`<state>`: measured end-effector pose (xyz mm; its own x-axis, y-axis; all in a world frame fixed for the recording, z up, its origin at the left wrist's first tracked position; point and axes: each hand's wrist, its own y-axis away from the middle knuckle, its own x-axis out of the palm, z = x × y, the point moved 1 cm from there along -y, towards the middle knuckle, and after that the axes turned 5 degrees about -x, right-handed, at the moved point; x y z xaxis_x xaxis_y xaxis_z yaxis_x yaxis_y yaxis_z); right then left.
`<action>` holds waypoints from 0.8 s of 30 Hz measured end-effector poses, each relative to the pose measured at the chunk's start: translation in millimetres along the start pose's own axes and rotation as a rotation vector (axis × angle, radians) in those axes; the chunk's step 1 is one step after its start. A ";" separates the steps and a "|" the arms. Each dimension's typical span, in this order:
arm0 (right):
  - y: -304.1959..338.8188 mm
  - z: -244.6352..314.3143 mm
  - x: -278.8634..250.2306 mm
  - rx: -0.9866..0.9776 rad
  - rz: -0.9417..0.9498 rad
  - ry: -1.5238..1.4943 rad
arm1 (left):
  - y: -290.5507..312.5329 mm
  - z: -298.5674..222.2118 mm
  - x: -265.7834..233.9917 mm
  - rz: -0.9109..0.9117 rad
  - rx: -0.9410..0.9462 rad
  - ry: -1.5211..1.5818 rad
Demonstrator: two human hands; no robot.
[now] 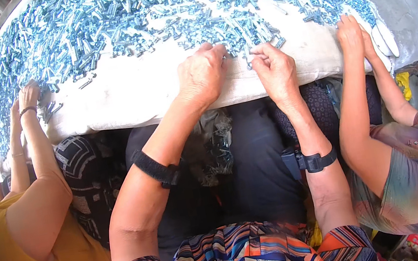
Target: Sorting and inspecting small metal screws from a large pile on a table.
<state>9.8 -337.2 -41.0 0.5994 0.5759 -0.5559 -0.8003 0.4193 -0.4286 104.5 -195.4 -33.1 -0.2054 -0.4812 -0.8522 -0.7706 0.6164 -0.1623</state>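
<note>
A wide heap of small bluish, shiny tube-like metal pieces (133, 15) covers a white cloth (118, 90). My left hand (203, 75) is closed at the near edge of the heap, its fingers curled inward, and anything in its grip is hidden. To its right, my right hand (275, 69) bends over the cloth with thumb and forefinger drawn together. A small shiny tube (249, 58) shows at those fingertips, apparently pinched between them. More loose pieces lie between and just beyond my two hands.
At the left a person in a yellow top (58, 257) has both hands by the heap. Another person in a multicoloured shirt (412, 173) works at the right. White oval objects (387, 37) lie by the cloth's right edge, beside a grey surface (410, 0).
</note>
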 end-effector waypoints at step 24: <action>32.7 73.5 -9.3 -0.062 0.244 -0.111 | 70.7 24.7 -49.5 0.206 -0.323 1.335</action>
<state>-23.0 -277.3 2.5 0.3811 0.7293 -0.5681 -0.9164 0.2170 -0.3362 75.1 -112.6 -14.7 -0.6050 -0.7382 0.2983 -0.7225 0.6665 0.1839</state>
